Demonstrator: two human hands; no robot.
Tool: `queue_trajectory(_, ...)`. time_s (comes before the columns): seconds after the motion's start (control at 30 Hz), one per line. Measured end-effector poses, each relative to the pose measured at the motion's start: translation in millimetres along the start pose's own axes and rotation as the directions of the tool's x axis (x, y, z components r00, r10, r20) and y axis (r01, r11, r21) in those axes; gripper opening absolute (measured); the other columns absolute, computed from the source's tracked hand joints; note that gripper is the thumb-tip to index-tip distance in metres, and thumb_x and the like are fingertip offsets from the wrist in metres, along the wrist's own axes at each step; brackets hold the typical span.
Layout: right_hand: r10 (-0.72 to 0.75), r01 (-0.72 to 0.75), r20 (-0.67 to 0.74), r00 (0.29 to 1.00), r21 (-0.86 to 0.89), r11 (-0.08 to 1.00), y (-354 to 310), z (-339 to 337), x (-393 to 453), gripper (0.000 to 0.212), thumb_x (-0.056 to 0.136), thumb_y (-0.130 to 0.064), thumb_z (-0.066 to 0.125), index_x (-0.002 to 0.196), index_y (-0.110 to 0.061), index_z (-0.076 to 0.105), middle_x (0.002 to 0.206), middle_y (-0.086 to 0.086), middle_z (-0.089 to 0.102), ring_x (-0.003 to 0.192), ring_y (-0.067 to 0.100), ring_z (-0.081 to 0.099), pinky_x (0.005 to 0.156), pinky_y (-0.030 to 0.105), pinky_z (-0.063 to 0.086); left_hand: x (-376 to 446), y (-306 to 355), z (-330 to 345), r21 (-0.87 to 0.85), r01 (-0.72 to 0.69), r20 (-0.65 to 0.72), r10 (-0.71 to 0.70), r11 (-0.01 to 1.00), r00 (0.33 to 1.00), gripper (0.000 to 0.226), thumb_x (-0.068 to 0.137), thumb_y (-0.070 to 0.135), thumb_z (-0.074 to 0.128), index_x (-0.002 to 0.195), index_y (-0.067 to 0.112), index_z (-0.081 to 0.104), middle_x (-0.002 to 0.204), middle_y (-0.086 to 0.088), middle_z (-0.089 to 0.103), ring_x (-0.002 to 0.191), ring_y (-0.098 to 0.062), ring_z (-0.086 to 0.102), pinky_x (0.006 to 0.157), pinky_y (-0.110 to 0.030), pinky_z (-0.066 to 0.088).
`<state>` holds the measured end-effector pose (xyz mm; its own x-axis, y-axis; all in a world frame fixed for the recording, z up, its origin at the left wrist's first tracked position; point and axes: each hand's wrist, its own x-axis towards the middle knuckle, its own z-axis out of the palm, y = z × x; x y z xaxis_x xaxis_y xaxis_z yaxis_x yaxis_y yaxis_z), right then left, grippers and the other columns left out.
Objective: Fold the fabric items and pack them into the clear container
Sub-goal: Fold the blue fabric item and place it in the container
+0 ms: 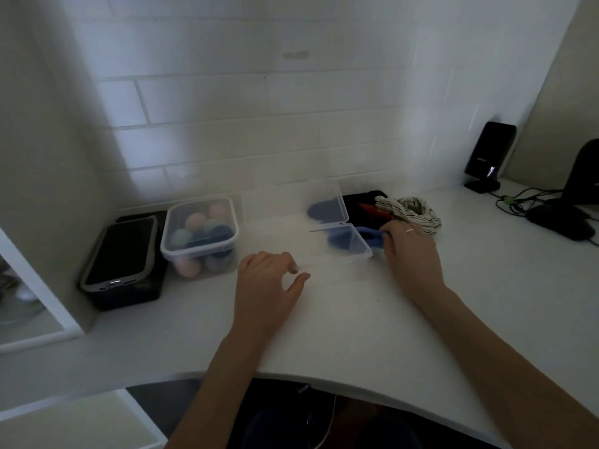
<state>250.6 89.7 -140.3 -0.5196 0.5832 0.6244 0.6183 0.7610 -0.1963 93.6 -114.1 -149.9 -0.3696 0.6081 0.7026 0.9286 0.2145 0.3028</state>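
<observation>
Two hands over the white counter [340, 319]. Right hand [410, 244], centre-right of frame, pinches a blue fabric item [372, 236] at the near edge of the fabric pile [392, 209]. Left hand [269, 280], centre, fingers loosely curled and nearly touching thumb, holding nothing visible. Clear container [340, 228] sits between them, hinged lid raised, blue cloth showing through. Risks: tugging the blue piece could drag the striped cloth [418, 209] along; the light, unsteadied container may slide or its lid drop.
</observation>
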Motion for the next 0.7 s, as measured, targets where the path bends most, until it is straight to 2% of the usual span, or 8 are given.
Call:
queue_trajectory(0.07,-0.048,0.07,-0.14,0.989,0.158,0.985,-10.3,-17.9,1.5,0.025,0.091,-0.017,0.036,0.084,-0.007,0.058,0.076,0.007,0.06,0.077,0.026,0.055,0.072,0.031,0.04,0.2,0.8,-1.0,-0.011,0.006,0.0,-0.006,1.0,1.0,0.021,0.074,0.042,0.059,0.071,0.022,0.056,0.067,0.009,0.062,0.069,-0.016,0.057,0.075,-0.023,0.028)
queue_trajectory(0.13,-0.113,0.208,-0.264,0.958,0.369,0.906,-27.5,-40.8,0.9,0.02,0.089,-0.003,0.039,0.078,-0.015,0.05,0.068,-0.013,0.048,0.074,0.005,0.051,0.072,0.004,0.034,0.4,1.3,-1.9,-0.025,0.003,0.006,-0.003,1.0,1.0,0.02,0.074,0.041,0.06,0.071,0.021,0.057,0.068,0.01,0.062,0.07,-0.016,0.057,0.075,-0.025,0.03)
queue_trajectory(0.17,-0.094,0.215,-0.28,0.955,0.44,0.872,-32.4,-49.2,2.8,0.023,0.089,0.002,0.04,0.079,-0.016,0.05,0.067,-0.015,0.044,0.073,0.002,0.052,0.071,-0.002,0.031,0.3,1.2,-2.1,-0.029,0.001,0.007,0.0,1.0,1.0,0.02,0.074,0.041,0.06,0.072,0.021,0.057,0.069,0.009,0.063,0.07,-0.017,0.057,0.075,-0.026,0.03)
queue_trajectory(0.23,0.006,0.126,-0.26,0.965,0.487,0.864,-32.8,-55.5,10.3,0.019,0.093,-0.005,0.039,0.082,-0.01,0.054,0.073,-0.004,0.049,0.073,0.013,0.053,0.067,0.007,0.036,0.3,1.4,-3.1,-0.037,0.001,0.011,-0.001,0.999,1.0,0.02,0.074,0.041,0.06,0.072,0.021,0.057,0.069,0.009,0.063,0.07,-0.017,0.058,0.076,-0.027,0.031)
queue_trajectory(0.33,-0.019,0.147,-0.273,0.962,0.459,0.876,-32.7,-60.6,22.8,0.027,0.091,-0.02,0.034,0.083,-0.003,0.054,0.077,0.004,0.054,0.069,0.014,0.047,0.064,0.027,0.037,0.9,3.2,-4.1,-0.043,0.006,0.013,-0.005,0.999,1.0,0.018,0.073,0.039,0.06,0.072,0.021,0.057,0.07,0.009,0.063,0.07,-0.015,0.057,0.076,-0.026,0.031)
queue_trajectory(0.47,-0.111,0.203,-0.224,0.968,0.442,0.874,-53.9,-69.2,43.2,0.019,0.094,-0.019,0.039,0.09,-0.01,0.055,0.079,-0.001,0.059,0.069,0.018,0.055,0.064,0.028,0.041,0.3,5.1,-5.0,-0.047,-0.016,0.057,0.018,0.999,0.998,0.015,0.073,0.037,0.061,0.073,0.022,0.058,0.07,0.01,0.064,0.07,-0.015,0.059,0.074,-0.022,0.028)
queue_trajectory(0.57,-0.144,0.223,-0.18,0.973,0.575,0.787,-72.0,-65.1,60.4,0.017,0.095,-0.017,0.044,0.092,-0.011,0.059,0.082,-0.004,0.063,0.073,0.013,0.059,0.066,0.02,0.045,0.0,10.7,-5.0,-0.07,-0.071,0.106,0.078,0.995,0.991,0.015,0.075,0.036,0.058,0.076,0.022,0.061,0.072,0.009,0.067,0.073,-0.014,0.059,0.076,-0.023,0.03)
queue_trajectory(0.7,-0.159,0.094,0.031,0.987,0.687,0.721,-88.6,-45.6,76.9,0.021,0.092,-0.03,0.056,0.086,-0.011,0.061,0.072,0.018,0.063,0.065,0.027,0.056,0.059,0.027,0.041,2.1,15.3,-14.2,-0.149,-0.145,0.139,0.166,0.978,0.976,0.028,0.08,0.034,0.051,0.086,0.016,0.071,0.089,0.004,0.072,0.087,-0.008,0.054,0.08,-0.017,0.035)
